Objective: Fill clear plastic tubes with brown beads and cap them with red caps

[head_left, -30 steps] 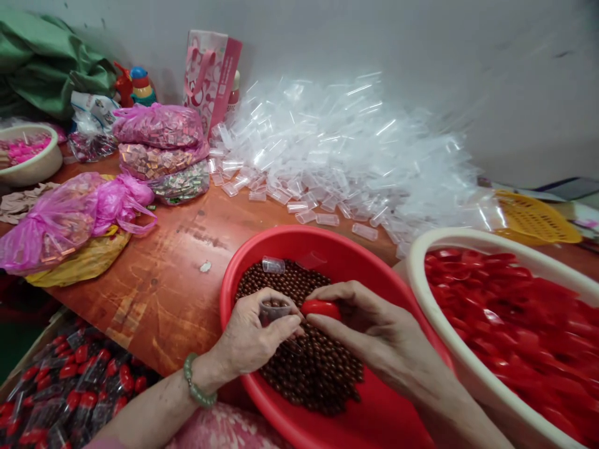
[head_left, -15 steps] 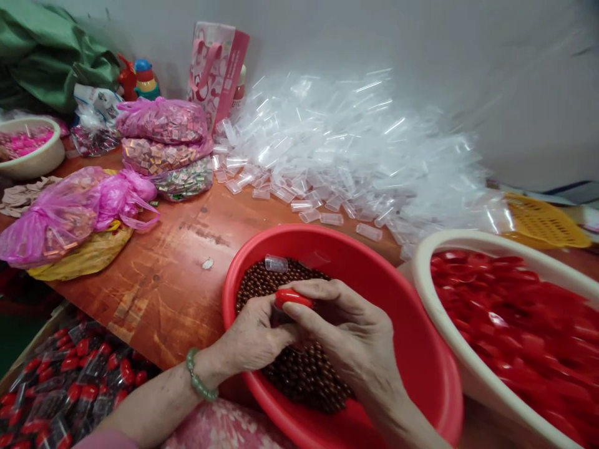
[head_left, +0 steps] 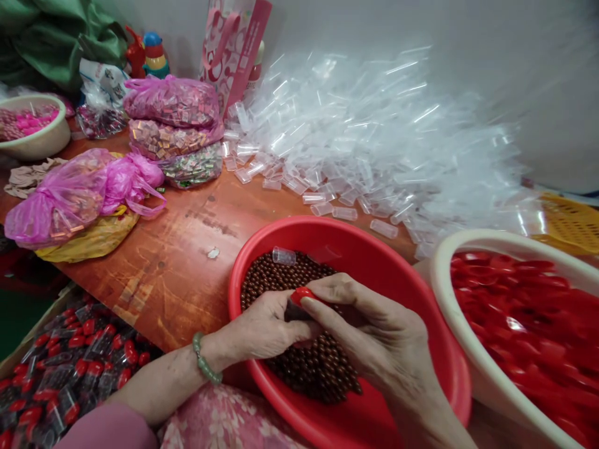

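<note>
Over the red basin (head_left: 421,312), my left hand (head_left: 269,324) wears a green bead bracelet at the wrist and grips a small clear container (head_left: 296,310), mostly hidden by the fingers. My right hand (head_left: 374,324) pinches a red cap (head_left: 302,294) at the container's top. Cap and container touch. Dark brown beads (head_left: 322,368) cover part of the basin's bottom below both hands. One loose clear tube (head_left: 284,255) lies on the beads near the far side.
A pale basin (head_left: 442,274) of red caps stands at the right. Behind is a heap of clear tubes (head_left: 346,149). Pink bags (head_left: 173,103) sit at the back left. At the lower left, a box holds red-capped containers (head_left: 88,349). A yellow basket (head_left: 571,221) is far right.
The red cap has turned from lying sideways in my fingers to sitting on the container's top. The view has shifted slightly, and my right hand appears further right.
</note>
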